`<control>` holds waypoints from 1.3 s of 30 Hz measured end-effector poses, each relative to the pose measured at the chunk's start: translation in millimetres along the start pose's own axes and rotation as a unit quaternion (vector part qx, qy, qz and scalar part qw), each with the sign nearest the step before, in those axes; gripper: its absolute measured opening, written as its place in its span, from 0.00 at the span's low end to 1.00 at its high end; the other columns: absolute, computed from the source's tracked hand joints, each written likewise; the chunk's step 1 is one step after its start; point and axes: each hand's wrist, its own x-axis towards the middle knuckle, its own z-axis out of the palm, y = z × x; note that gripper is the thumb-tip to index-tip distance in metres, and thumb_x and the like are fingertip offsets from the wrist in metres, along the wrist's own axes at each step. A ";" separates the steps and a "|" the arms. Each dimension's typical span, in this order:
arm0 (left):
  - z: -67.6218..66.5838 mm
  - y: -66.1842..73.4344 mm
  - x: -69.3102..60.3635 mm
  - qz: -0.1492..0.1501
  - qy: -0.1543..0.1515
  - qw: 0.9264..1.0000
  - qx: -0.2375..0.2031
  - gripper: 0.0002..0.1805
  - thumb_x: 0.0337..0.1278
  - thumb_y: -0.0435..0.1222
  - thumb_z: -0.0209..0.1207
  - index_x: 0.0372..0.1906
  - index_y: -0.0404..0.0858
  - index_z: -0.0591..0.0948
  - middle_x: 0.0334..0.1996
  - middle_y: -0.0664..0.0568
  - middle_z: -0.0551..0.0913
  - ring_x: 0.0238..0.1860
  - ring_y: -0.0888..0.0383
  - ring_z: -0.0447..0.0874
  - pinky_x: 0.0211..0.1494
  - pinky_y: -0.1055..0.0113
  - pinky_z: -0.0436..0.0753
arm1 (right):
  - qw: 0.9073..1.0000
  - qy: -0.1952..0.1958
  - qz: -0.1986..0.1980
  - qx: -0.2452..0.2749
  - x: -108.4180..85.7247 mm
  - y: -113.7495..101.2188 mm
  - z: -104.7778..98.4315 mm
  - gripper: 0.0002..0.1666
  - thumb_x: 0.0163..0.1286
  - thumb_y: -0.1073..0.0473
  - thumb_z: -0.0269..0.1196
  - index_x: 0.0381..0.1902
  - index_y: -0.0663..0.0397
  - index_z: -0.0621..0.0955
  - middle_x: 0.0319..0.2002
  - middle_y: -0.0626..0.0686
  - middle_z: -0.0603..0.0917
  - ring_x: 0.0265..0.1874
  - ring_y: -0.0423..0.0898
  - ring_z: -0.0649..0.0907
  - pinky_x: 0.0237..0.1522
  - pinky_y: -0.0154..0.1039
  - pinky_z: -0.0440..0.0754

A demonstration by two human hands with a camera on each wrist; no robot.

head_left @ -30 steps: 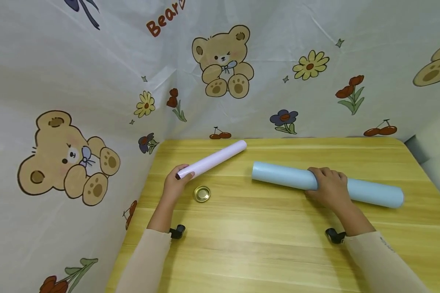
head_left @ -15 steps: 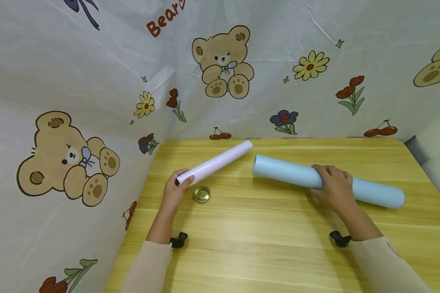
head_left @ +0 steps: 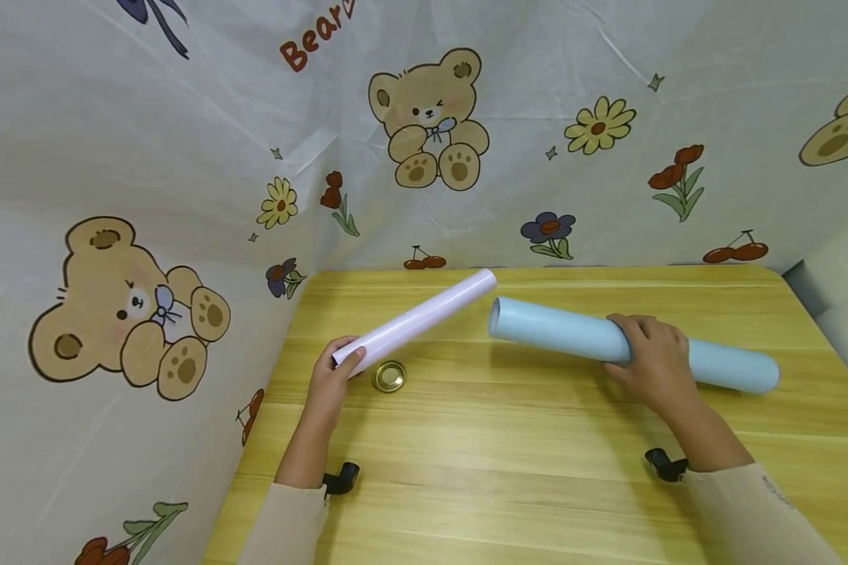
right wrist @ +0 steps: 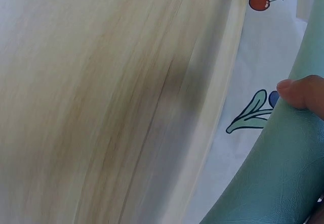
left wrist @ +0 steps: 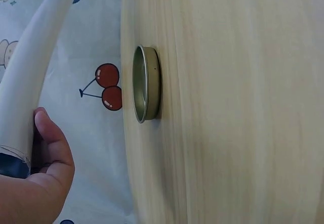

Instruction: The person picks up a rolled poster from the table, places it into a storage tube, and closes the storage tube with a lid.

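Observation:
In the head view my left hand (head_left: pixel 330 380) grips the near end of a thin, pale lilac tube (head_left: pixel 417 318), its thumb on top. The tube slants up to the right, its open near end showing a dark inside in the left wrist view. My right hand (head_left: pixel 653 361) holds a thicker light blue tube (head_left: pixel 565 328) around its middle. That tube's open left end is raised off the table and lies close to the lilac tube's far end, with a small gap between. In the right wrist view one finger (right wrist: pixel 304 93) lies across the blue surface.
A small round gold tin lid (head_left: pixel 389 377) rests on the wooden table (head_left: pixel 495 471) just right of my left hand. A white cloth (head_left: pixel 523 71) printed with bears and flowers hangs along the back and left edges.
The lilac tube has come off the table and shifted slightly right at its far end. The blue tube's left end has risen, and my right hand has slid a little to the right.

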 end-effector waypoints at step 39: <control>-7.7 -2.1 -18.9 -0.002 0.007 0.994 -0.113 0.06 0.73 0.36 0.51 0.49 0.44 0.76 0.52 0.49 0.72 0.53 0.52 0.70 0.52 0.61 0.78 | 0.999 0.038 -0.018 0.001 -13.2 12.9 -11.1 0.54 0.42 0.64 0.82 0.69 0.51 0.71 0.58 0.73 0.72 0.58 0.75 0.69 0.70 0.76 0.48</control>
